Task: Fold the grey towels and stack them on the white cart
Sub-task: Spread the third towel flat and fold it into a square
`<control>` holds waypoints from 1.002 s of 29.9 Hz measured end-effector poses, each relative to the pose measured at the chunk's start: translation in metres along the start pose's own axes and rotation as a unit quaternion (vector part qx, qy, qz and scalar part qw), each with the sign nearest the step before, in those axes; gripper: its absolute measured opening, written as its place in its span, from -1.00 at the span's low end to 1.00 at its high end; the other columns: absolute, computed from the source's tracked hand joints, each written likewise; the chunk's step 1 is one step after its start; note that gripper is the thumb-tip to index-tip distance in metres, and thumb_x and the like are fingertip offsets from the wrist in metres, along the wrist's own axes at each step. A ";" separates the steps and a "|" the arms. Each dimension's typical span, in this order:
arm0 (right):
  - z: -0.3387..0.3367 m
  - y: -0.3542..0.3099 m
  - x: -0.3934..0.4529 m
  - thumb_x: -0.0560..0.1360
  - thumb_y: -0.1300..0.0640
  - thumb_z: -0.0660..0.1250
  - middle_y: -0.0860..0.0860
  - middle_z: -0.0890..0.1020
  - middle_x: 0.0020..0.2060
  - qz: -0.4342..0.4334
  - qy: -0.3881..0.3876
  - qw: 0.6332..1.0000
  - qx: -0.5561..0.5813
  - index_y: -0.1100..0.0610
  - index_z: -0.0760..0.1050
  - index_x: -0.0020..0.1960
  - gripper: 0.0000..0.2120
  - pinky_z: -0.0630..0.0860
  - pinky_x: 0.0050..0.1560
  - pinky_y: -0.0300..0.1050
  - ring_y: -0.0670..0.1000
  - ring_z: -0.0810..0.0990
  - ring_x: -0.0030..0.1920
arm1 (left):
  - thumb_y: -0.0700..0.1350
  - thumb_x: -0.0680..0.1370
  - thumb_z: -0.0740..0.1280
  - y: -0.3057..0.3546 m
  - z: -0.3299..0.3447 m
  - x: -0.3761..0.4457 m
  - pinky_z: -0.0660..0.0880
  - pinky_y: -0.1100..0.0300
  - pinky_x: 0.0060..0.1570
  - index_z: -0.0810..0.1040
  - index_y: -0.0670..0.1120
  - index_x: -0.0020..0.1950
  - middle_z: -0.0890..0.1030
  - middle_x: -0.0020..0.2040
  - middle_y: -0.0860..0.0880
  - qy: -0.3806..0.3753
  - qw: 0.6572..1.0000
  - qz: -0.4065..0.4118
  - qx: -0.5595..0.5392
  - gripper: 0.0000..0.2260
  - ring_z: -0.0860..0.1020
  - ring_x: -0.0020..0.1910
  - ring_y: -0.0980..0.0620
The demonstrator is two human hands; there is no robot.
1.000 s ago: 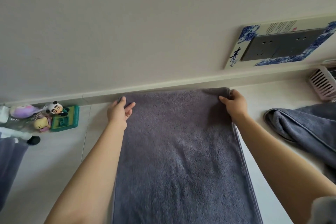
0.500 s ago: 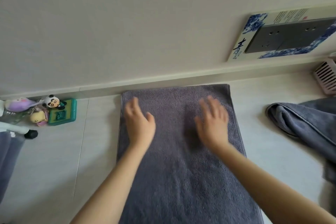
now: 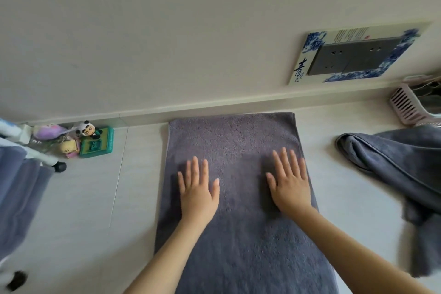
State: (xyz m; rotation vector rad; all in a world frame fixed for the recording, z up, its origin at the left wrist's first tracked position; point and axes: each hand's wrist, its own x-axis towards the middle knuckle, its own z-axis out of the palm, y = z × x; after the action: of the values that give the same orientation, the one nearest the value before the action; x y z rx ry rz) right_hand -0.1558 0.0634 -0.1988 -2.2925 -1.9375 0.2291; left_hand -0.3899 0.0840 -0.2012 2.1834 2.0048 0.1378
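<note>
Flat beneath both hands' straight fingers (image 3: 284, 162), grey towel (image 3: 231, 141)

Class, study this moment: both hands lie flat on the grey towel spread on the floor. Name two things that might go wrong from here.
1. The left hand and right hand press only the middle of the grey towel, so its free far edge by the wall may shift and the next fold come out crooked.
2. The crumpled towel lies close on the right; a wide sweep may snag it.
</note>
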 end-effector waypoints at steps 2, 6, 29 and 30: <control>0.002 -0.014 -0.049 0.59 -0.13 -0.04 0.07 0.27 0.46 -0.123 -0.012 0.992 0.008 0.04 0.25 0.47 -0.49 0.03 0.45 0.10 0.12 0.19 0.47 | 0.15 0.58 0.00 0.009 0.000 -0.045 0.01 -0.12 0.42 0.25 -0.07 0.49 0.21 0.51 -0.13 -0.009 0.996 0.094 0.003 -0.47 0.19 0.49 -0.14; 0.010 0.007 -0.100 0.60 -0.20 -0.18 0.04 0.33 0.43 -0.077 -0.039 0.996 0.001 -0.01 0.26 0.46 -0.45 0.02 0.46 0.05 0.07 0.21 0.45 | 0.16 0.57 0.02 -0.027 0.011 -0.094 0.11 -0.14 0.40 0.27 -0.03 0.49 0.27 0.49 -0.10 -0.024 0.998 0.052 0.022 -0.47 0.20 0.47 -0.09; -0.014 0.015 -0.253 0.54 -0.13 0.20 0.27 0.32 0.34 0.203 -0.030 0.977 0.054 0.01 0.13 0.51 -0.40 0.25 0.30 0.10 0.29 0.30 0.30 | 0.11 0.56 0.19 -0.080 -0.028 -0.234 0.25 -0.05 0.30 0.17 -0.05 0.52 0.24 0.45 -0.21 -0.087 0.990 -0.110 -0.016 -0.44 0.26 0.38 -0.21; -0.016 0.016 -0.261 0.52 -0.10 0.26 0.29 0.38 0.26 0.212 -0.022 0.973 0.083 0.04 0.15 0.50 -0.38 0.31 0.25 0.09 0.30 0.36 0.22 | 0.08 0.55 0.25 -0.079 -0.031 -0.242 0.28 -0.03 0.26 0.18 -0.06 0.51 0.29 0.41 -0.20 -0.083 0.989 -0.120 -0.037 -0.42 0.28 0.35 -0.20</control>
State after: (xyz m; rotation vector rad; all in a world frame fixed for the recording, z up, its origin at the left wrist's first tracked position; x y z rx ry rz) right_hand -0.1801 -0.1962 -0.1783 -2.5733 -1.3585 0.4679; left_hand -0.4949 -0.1488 -0.1737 1.8268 2.1093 -0.0007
